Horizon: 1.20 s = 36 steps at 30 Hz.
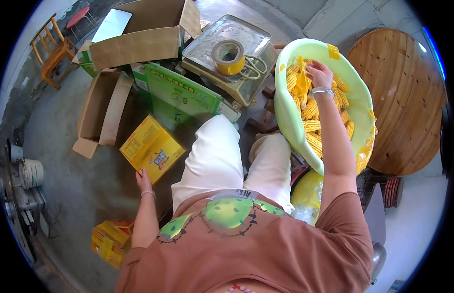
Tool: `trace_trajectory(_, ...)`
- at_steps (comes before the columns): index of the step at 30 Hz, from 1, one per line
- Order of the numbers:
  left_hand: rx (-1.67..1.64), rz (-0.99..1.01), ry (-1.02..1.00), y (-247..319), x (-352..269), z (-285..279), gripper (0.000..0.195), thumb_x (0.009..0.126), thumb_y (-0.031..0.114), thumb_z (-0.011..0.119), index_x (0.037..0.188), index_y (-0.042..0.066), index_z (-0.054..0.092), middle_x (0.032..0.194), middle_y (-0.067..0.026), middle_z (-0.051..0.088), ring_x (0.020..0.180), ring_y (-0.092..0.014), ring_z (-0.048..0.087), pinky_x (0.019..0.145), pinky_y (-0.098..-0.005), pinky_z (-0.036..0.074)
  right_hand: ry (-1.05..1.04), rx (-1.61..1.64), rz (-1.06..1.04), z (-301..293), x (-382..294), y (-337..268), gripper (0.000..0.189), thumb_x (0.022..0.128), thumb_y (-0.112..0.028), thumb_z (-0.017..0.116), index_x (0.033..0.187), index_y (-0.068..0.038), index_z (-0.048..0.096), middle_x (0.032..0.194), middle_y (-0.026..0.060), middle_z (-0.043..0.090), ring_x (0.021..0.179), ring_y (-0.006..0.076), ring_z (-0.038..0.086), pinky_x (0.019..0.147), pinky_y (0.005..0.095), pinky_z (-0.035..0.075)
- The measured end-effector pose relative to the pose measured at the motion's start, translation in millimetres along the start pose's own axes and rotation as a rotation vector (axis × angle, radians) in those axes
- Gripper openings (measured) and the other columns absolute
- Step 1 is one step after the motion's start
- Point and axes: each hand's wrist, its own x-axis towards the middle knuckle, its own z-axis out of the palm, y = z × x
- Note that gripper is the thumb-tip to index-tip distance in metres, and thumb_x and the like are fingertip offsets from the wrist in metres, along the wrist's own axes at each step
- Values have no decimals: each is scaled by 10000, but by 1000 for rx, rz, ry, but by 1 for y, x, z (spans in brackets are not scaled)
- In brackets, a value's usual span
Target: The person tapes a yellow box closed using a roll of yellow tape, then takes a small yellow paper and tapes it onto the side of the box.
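My left hand [143,181] supports a yellow printed cardboard box [152,148] by its lower edge, to the left of my knees. My right hand [319,74] reaches inside a pale green plastic tub [290,116]. Its fingers touch a crumpled strip of yellow packing tape [303,81]; whether they grip it is not clear. Beneath that hand lie several yellow corn cobs [310,110], partly covered by my forearm. More yellow tape [365,153] clings to the tub's rim and outer side.
A platform scale [201,51] ahead carries a tape roll [228,58] and green-handled scissors [254,67]. Open cartons [135,47] and a green flattened carton [179,91] stand at left. A taped yellow box [111,243] sits behind my left arm. A round wooden tabletop [395,102] leans right.
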Motion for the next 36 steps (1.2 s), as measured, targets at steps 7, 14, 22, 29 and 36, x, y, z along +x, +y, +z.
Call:
trace_trajectory(7, 175, 27, 5, -9, -6, -19, 463, 874, 277, 516, 1201, -37, 422, 1107, -116, 534, 969, -170, 517, 849, -266, 395, 220, -230, 306, -17, 21, 76, 543, 644, -100, 734, 1109, 59, 501, 1054, 158, 563, 914, 267, 565, 792, 331, 443)
trace_trajectory(14, 313, 133, 154, 2, -12, -29, 384, 850, 201, 552, 1141, -39, 480, 1069, -109, 557, 950, -160, 534, 829, -264, 417, 180, -105, 337, -28, 46, 80, 234, 681, -63, 690, 892, -6, 606, 795, 71, 604, 682, 137, 543, 589, 253, 410)
trace_trajectory(22, 119, 342, -74, 87, -37, 29, 244, 817, 89, 580, 1023, -40, 553, 950, -87, 602, 850, -129, 574, 771, -239, 455, -292, 269, 102, -20, 18, -23, 142, 779, -52, 596, 907, 6, 613, 816, 55, 610, 716, 126, 571, 646, 224, 458)
trace_trajectory(29, -276, 373, -775, 229, -125, 144, 565, 762, -15, 587, 1266, -8, 331, 1098, -105, 510, 924, -179, 554, 811, -260, 461, -789, 214, 227, 70, -113, -65, 164, 780, -44, 585, 925, 29, 610, 820, 48, 616, 693, 111, 567, 652, 216, 456)
trace_trajectory(36, -238, 407, -586, 252, -136, 147, 261, 777, 38, 613, 1022, -16, 541, 895, -79, 588, 728, -103, 582, 591, -197, 486, -921, 261, 462, 127, -192, -39, 204, 806, -84, 576, 974, 32, 589, 877, 95, 617, 800, 154, 588, 715, 250, 466)
